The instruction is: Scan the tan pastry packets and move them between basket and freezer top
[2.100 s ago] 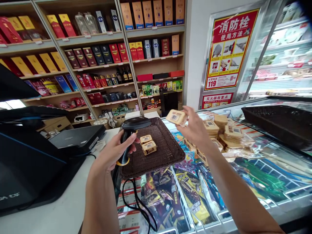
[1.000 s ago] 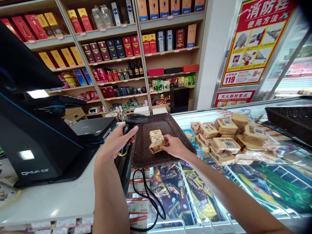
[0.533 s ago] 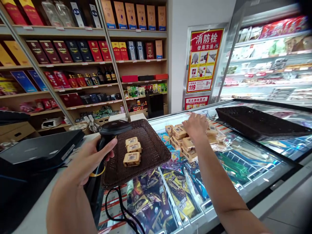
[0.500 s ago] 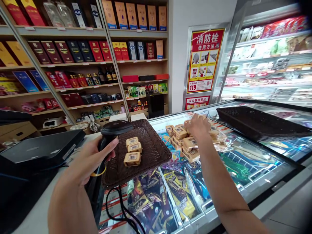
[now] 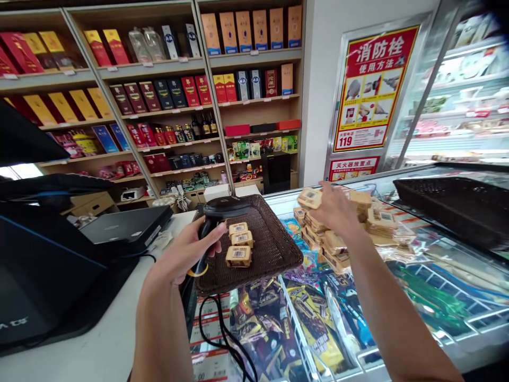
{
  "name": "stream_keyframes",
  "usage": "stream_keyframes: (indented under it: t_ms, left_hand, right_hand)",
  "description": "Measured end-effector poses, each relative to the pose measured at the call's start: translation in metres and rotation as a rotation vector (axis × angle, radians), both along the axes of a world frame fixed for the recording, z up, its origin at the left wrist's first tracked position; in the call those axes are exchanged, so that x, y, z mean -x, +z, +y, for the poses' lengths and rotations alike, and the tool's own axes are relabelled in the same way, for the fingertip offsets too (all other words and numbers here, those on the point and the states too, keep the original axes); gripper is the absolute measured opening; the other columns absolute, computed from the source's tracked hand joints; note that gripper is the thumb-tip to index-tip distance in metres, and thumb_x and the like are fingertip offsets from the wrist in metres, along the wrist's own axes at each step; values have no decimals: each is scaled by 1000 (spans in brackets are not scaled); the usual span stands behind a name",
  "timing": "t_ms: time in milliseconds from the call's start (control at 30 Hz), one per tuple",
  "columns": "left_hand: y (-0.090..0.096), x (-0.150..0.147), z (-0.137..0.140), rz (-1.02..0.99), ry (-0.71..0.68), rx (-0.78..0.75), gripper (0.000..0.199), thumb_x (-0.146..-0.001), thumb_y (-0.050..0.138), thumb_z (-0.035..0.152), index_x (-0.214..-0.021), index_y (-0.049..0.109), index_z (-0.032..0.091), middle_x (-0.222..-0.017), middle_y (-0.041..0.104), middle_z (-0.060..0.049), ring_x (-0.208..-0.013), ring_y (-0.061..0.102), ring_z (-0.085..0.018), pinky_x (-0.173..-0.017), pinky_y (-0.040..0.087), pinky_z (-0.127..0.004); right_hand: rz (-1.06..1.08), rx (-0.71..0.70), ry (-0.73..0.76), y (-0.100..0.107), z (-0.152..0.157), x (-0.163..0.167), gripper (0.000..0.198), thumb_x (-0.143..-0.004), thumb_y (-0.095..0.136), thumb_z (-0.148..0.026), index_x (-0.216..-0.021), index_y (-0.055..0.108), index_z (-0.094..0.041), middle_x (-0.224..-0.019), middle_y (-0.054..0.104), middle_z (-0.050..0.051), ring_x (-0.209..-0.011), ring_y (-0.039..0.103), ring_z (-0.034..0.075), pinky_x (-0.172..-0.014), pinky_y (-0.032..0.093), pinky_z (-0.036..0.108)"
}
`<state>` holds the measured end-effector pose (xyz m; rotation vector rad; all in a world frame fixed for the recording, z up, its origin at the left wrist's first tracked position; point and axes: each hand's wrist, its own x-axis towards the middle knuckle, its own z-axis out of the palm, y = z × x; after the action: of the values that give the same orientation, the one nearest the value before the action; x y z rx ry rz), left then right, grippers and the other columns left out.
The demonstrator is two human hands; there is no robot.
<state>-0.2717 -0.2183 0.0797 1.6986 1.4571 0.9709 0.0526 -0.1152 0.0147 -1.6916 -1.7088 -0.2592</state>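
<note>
My left hand [image 5: 186,253] is wrapped around the grip of a black barcode scanner [image 5: 226,208], which is held over the near left side of a brown woven basket [image 5: 276,252]. Three small biscuit packs [image 5: 239,255] with barcode labels lie in a row in that basket. To the right, my right hand [image 5: 337,211] grips another biscuit pack [image 5: 309,199], its barcode partly showing, at the top left of a heap of similar packs [image 5: 334,243]. The heap rests on the glass top of a freezer; my hand and forearm hide some of it.
Wrapped ice creams [image 5: 262,329] lie under the freezer glass. A second dark basket [image 5: 449,204] stands on the right. The scanner's black cable [image 5: 225,339] loops over price labels. On the left counter are a black monitor [image 5: 47,265] and a flat dark device [image 5: 127,228]. Stocked shelves line the back.
The view has turned left, so the scene sits further right. My right hand now has a biscuit pack raised at the heap's left edge. My left hand keeps the scanner over the basket.
</note>
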Motion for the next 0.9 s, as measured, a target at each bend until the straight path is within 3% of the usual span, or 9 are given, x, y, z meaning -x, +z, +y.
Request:
stream_keyframes:
  t_ms: [100, 200, 367, 600, 700, 900]
  left_hand:
    - [2, -6, -3, -32, -66, 63, 46, -82, 64, 64, -88, 58, 19, -62, 59, 2, -55, 46, -11, -47, 34, -20]
    - [0, -12, -3, -52, -91, 69, 47, -82, 63, 66, -83, 54, 20, -61, 58, 2, -54, 44, -10, -46, 32, -19]
    - [-4, -19, 1, -45, -92, 61, 48, -82, 64, 66, -87, 55, 19, -62, 58, 1, -57, 47, -11, -46, 30, -19]
    - [-7, -20, 4, -39, -88, 44, 46, -82, 66, 63, -90, 59, 18, -64, 59, 0, -58, 50, -12, -48, 31, -20]
    - [-6, -16, 3, -9, -60, 33, 47, -82, 65, 64, -92, 60, 18, -66, 60, 0, -60, 52, -13, -50, 33, -21]
    - [0, -3, -2, 92, 28, -2, 49, -80, 65, 65, -92, 63, 18, -68, 63, -2, -66, 59, -17, -59, 42, -26]
  right_hand:
    - [-49, -40, 123, 1, -1, 25, 68, -70, 68, -21, -134, 44, -20, -114, 65, 13, -107, 59, 32, -78, 49, 40]
    - [-141, -109, 228, -1, -4, 44, 66, -69, 66, -19, -132, 45, -19, -117, 64, 12, -110, 56, 31, -84, 49, 41]
    - [-210, -158, 289, -5, -11, 58, 63, -72, 64, -22, -132, 46, -16, -124, 62, 13, -113, 54, 30, -86, 49, 41]
    - [-223, -115, 308, -3, -15, 62, 66, -72, 64, -22, -135, 44, -18, -125, 61, 13, -116, 51, 30, -84, 47, 39]
    - [-215, 4, 297, -1, -18, 62, 61, -73, 66, -28, -131, 47, -20, -120, 64, 13, -117, 50, 31, -83, 46, 38]
    - [-180, 469, 390, -17, -12, 75, 53, -73, 72, -39, -120, 53, -22, -105, 68, 10, -99, 64, 31, -74, 45, 34]
